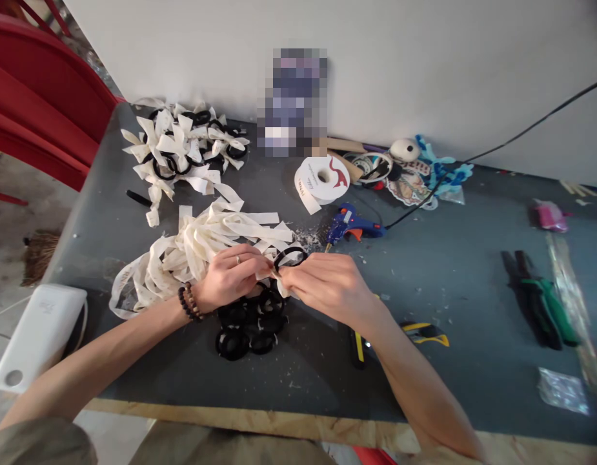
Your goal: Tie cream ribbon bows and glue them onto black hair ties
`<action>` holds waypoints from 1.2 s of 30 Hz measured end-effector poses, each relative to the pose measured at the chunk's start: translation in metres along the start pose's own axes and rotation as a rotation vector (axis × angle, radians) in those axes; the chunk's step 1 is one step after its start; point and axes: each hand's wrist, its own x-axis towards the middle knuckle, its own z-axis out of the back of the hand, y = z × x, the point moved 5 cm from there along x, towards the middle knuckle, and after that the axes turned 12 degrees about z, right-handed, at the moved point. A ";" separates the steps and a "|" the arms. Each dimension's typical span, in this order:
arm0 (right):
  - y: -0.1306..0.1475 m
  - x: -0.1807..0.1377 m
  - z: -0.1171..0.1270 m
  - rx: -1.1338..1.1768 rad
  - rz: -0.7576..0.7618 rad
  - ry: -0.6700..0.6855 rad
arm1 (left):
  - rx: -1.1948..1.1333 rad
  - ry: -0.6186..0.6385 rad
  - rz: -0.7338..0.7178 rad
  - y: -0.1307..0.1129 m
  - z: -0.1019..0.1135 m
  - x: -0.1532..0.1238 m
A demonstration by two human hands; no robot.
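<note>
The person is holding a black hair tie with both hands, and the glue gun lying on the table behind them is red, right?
Not quite. The head view shows the glue gun is blue with an orange trigger, not red. The rest holds: the left hand and right hand both hold the black hair tie, and the glue gun lies on the table behind them.

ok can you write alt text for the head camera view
Two bare hands, left hand and right hand, meet over a dark grey table, pinching a black elastic hair ring with a cream ribbon strip. Loose cream ribbon strips and spare black rings lie beside them; a blue glue gun lies behind.
</note>
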 end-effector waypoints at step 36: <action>-0.003 -0.002 -0.008 0.258 -0.002 -0.061 | 0.022 0.069 -0.094 -0.004 0.001 -0.003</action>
